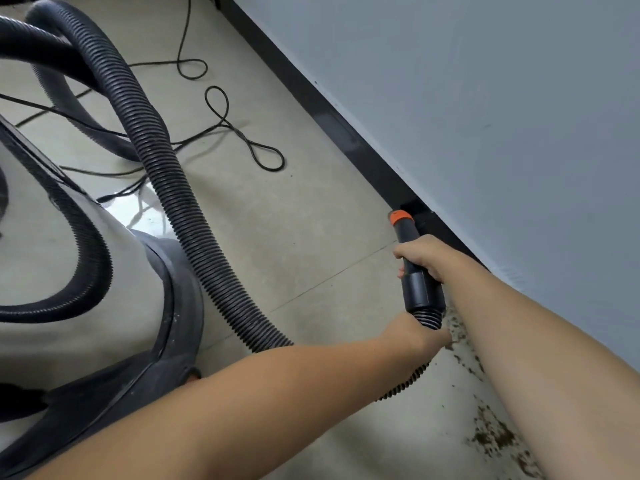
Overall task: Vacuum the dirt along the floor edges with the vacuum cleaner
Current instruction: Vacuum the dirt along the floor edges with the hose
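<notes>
The vacuum's black nozzle tube (408, 237) has an orange collar and its tip lies against the black skirting (346, 133) at the floor edge. My right hand (424, 256) grips the tube just behind the collar. My left hand (414, 336) holds the ribbed black hose (173, 174) where it joins the tube. Brown dirt (491, 434) lies scattered along the edge, nearer to me than the nozzle, partly hidden under my right forearm. The grey vacuum canister (86, 306) stands at the left.
A thin black power cable (242, 133) lies in loops on the beige tiled floor (294, 237) beyond the hose. A grey wall (485, 98) rises on the right above the skirting. More hose coils over the canister at the upper left.
</notes>
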Tool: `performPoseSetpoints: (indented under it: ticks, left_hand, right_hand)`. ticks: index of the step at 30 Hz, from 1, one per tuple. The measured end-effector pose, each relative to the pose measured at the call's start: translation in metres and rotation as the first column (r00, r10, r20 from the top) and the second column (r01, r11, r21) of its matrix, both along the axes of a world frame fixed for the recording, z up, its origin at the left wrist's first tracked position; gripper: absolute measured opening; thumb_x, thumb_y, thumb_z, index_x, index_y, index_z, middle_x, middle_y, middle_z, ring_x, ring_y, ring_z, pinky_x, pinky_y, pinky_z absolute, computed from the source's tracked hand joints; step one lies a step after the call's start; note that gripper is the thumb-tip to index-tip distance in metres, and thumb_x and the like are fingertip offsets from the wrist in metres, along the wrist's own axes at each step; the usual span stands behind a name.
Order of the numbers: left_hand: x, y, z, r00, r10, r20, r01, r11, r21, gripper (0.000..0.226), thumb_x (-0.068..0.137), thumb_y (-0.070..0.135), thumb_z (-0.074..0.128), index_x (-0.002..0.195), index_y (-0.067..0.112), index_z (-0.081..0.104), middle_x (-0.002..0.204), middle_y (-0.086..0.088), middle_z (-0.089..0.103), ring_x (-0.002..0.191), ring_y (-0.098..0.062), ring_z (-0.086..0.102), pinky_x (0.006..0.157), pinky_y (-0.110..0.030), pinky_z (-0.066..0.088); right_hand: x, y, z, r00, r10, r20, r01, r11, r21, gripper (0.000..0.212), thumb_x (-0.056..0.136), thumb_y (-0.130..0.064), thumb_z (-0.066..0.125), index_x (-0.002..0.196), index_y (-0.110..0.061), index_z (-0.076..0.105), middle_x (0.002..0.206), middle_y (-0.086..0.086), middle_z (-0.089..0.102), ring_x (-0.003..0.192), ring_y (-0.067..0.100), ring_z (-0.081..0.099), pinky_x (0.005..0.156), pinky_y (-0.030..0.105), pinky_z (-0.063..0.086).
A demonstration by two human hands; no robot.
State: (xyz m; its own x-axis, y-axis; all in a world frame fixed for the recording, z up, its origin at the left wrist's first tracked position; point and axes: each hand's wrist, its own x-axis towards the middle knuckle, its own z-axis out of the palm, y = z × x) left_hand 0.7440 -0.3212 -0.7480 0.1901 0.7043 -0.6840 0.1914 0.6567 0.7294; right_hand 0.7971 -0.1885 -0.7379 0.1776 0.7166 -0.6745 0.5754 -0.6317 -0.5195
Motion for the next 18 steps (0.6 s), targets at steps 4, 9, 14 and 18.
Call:
performPoseSetpoints:
  ticks: [4,9,14,18]
  left_hand:
    - [0.002,-0.030,0.005,0.989,-0.124,-0.086,0.119,0.991,-0.060,0.019,0.082,0.021,0.063,0.091,0.020,0.046,0.075,-0.001,0.050,0.064,-0.017,0.050,0.061,-0.027,0.045]
    - [-0.001,-0.068,0.013,0.953,-0.236,-0.192,0.219,0.970,-0.102,0.026,0.083,0.022,0.064,0.101,0.015,0.048,0.090,-0.008,0.053,0.080,-0.024,0.053,0.076,-0.037,0.051]
    - [-0.005,-0.089,0.024,0.929,-0.320,-0.186,0.295,0.944,-0.150,0.022,0.083,0.021,0.065,0.095,0.011,0.049,0.082,-0.008,0.055,0.073,-0.025,0.055,0.075,-0.038,0.053]
    - [-0.015,-0.107,0.031,0.899,-0.379,-0.221,0.356,0.924,-0.139,0.024,0.082,0.020,0.066,0.097,0.010,0.050,0.071,-0.005,0.052,0.055,-0.020,0.051,0.060,-0.029,0.048]
  right_hand:
    - [0.018,-0.038,-0.001,0.992,-0.095,-0.087,0.095,0.995,-0.009,0.029,0.083,-0.006,0.057,0.111,0.002,0.050,0.065,0.016,0.062,0.053,0.025,0.064,0.067,0.038,0.056]
    - [0.017,-0.086,0.002,0.983,-0.103,-0.153,0.099,0.995,-0.034,0.028,0.082,-0.008,0.057,0.108,0.001,0.050,0.060,0.014,0.063,0.052,0.024,0.063,0.067,0.038,0.055]
    - [0.026,-0.115,0.006,0.973,-0.166,-0.161,0.163,0.986,-0.032,0.028,0.084,-0.006,0.056,0.110,0.000,0.046,0.058,0.014,0.062,0.053,0.024,0.062,0.070,0.040,0.054]
    - [0.028,-0.140,0.007,0.947,-0.267,-0.181,0.266,0.964,-0.026,0.027,0.083,-0.006,0.055,0.107,0.000,0.046,0.042,0.009,0.060,0.038,0.019,0.059,0.050,0.026,0.048]
